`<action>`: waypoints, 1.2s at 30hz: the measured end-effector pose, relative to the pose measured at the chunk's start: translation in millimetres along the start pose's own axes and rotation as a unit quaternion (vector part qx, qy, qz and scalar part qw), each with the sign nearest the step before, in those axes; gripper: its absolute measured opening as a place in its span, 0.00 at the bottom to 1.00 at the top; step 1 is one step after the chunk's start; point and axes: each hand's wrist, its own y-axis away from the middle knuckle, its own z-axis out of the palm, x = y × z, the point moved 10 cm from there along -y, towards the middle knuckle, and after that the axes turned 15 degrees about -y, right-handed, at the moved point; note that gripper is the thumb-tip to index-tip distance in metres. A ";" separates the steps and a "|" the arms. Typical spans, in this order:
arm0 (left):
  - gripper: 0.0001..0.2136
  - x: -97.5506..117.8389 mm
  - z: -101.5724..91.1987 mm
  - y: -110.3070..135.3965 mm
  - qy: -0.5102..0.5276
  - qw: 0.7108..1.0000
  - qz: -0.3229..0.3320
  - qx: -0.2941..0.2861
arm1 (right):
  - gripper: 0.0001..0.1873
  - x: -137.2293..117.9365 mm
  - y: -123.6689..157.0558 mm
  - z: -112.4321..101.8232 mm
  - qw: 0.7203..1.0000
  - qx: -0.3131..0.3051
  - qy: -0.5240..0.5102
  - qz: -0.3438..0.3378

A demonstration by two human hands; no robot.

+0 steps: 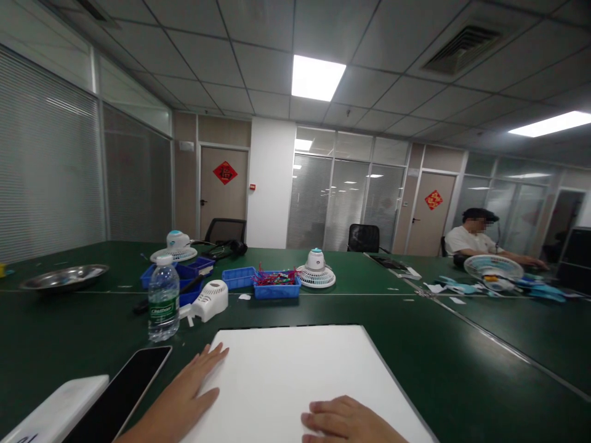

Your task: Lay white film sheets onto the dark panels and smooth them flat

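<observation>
A white board (pixel 286 363) with a thin dark edge lies on the green table in front of me. My left hand (pixel 189 387) rests at its left edge, fingers stretched out, the fingertips over the white surface. Over the near right part of the board is my right hand (pixel 344 421), its fingers extended and slightly bent, with nothing in them. To the left of my left hand lie a black-screened phone (pixel 124 391) and a white block-like object (pixel 60 406). A water bottle (pixel 164 301) with a green label stands upright beyond the phone.
Past the board sit a white plastic housing (pixel 212 300), a blue tray (pixel 277 286) of coloured wires, and a white fan (pixel 316 269). A metal dish (pixel 64 277) lies far left. At right, a person (pixel 475 237) sits behind another fan (pixel 494 269).
</observation>
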 end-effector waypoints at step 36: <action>0.30 23.6 3.6 7.6 -0.054 0.994 0.059 -0.070 | 0.27 14.7 1.2 2.3 0.998 -0.011 -0.033 0.053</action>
